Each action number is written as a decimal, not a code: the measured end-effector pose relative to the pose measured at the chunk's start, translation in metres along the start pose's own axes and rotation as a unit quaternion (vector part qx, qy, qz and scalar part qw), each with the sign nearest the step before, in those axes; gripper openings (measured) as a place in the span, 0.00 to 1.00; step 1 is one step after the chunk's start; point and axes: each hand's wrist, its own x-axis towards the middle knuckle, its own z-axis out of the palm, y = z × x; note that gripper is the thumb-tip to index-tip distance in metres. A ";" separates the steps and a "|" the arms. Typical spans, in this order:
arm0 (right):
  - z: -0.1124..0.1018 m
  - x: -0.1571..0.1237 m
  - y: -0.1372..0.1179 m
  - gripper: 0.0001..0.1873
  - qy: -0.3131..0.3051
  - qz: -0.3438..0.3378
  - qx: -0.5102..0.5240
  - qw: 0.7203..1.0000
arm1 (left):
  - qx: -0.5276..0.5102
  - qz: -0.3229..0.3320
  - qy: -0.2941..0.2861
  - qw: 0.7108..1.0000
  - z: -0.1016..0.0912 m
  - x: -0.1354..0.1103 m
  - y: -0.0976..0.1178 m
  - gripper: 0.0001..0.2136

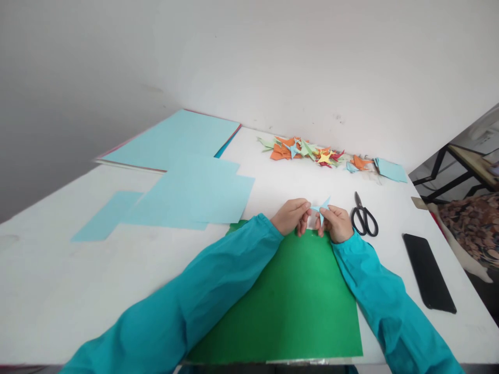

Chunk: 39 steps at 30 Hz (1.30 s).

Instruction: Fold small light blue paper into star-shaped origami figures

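Observation:
Between my two hands is a small light-blue folded paper star (324, 208) with thin pointed arms. My left hand (293, 215) pinches the tip of its left arm between thumb and fingers. Near the star's middle, my right hand (337, 222) grips it with thumb and forefinger. Both hands are just above the far edge of a green sheet (288, 296). Black-handled scissors (363, 215) lie right of my right hand, points away from me.
Light-blue paper sheets (195, 192) overlap on the left, before a larger paper stack (171, 137). Coloured folded paper pieces (302, 149) line the wall, beside small blue squares (391, 170). A black phone-like slab (429, 272) lies on the white table (78, 291) at right.

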 end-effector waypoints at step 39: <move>0.022 -0.009 -0.002 0.15 0.021 -0.079 -0.051 0.995 | -0.034 0.116 0.109 0.987 0.010 -0.002 -0.003 0.19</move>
